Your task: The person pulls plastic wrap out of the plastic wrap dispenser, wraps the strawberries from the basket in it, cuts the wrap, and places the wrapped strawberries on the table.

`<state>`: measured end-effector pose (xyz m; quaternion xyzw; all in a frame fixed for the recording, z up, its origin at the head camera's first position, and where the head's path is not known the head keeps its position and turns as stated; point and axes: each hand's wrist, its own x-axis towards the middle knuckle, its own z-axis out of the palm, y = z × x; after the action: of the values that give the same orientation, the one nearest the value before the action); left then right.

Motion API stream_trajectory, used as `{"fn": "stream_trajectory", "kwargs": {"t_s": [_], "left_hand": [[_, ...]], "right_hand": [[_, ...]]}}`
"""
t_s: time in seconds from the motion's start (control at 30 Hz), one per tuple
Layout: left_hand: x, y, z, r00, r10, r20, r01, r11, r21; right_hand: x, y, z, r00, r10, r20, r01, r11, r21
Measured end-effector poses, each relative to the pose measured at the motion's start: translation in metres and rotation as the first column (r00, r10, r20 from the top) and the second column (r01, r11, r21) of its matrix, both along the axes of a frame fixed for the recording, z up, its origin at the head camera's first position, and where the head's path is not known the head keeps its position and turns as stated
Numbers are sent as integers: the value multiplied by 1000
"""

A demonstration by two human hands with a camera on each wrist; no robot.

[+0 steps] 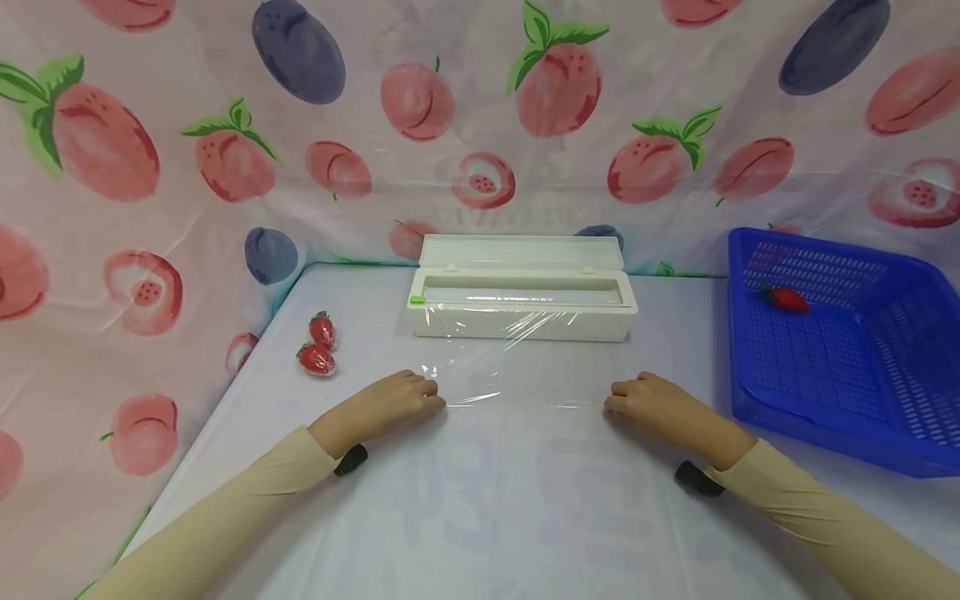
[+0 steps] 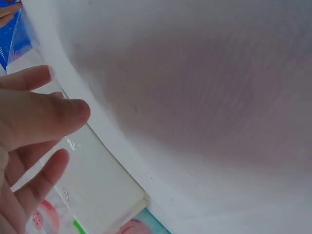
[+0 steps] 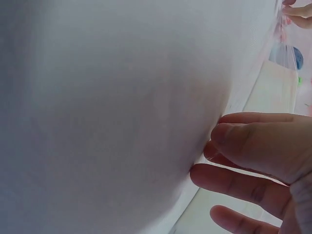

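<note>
A sheet of clear cling film [image 1: 525,375] stretches toward me out of a white dispenser box [image 1: 525,325], whose lid [image 1: 521,252] stands raised at the back. At the sheet's near left corner, my left hand [image 1: 386,408] pinches the film between thumb and fingers. My right hand [image 1: 671,417] pinches the near right corner, level with the left. Inside the box lies the film roll [image 1: 517,295], partly hidden by the front wall. Thumb and fingers of the left hand [image 2: 34,126] and right hand [image 3: 263,156] also appear in the wrist views, near the box.
Two strawberries [image 1: 317,360], shiny as if wrapped in film, lie on the white table left of the box. A blue plastic basket [image 1: 738,367] stands on the right with a strawberry [image 1: 787,299] inside. Behind hangs a fruit-patterned cloth [image 1: 480,100].
</note>
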<state>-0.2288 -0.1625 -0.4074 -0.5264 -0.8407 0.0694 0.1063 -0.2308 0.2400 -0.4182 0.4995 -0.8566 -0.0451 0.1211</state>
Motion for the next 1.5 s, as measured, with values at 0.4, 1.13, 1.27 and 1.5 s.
{"fn": "stream_trajectory", "kwargs": {"t_s": [0.4,1.13,1.27,1.5], "left_hand": [[3,0,0,991,73,114,-72,997,-6],[-2,6,-1,972,193,135,-182,979,-92],[-6,9,-4,979,171,111,-169,985,-23],[-9,13,-4,964,208,163,-202,978,-54]], "right_hand": [[0,3,1,997,-27,70,29,999,-34],[-5,-11,-1,988,-142,63,147,986,-84],[-9,-12,-2,990,-131,56,137,984,-111],[-9,-14,-3,980,-162,117,173,980,-97]]}}
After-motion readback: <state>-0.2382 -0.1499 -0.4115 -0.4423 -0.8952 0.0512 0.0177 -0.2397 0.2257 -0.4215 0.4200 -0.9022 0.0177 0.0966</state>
